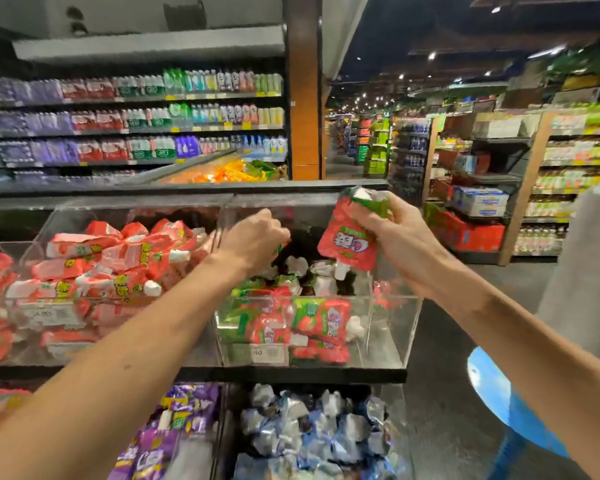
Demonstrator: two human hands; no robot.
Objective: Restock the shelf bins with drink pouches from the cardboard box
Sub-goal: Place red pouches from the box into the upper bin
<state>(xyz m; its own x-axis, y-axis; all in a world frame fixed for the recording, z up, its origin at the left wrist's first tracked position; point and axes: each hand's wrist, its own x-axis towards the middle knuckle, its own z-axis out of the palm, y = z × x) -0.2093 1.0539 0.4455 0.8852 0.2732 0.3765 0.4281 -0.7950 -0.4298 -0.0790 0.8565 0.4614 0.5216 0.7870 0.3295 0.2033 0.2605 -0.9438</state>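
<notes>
Two hands at the right-hand shelf bin, one pouch held.
The right hand (385, 233) grips a red drink pouch (347, 240) by its green top, above the clear acrylic bin (388, 327), which holds matching pouches. The left hand (253, 237) dips into that bin with its fingers curled down; I cannot tell whether it holds anything.

Supermarket aisle, stocked drink shelves (136, 123), price-labelled clear bins (388, 327) of pouches
</notes>
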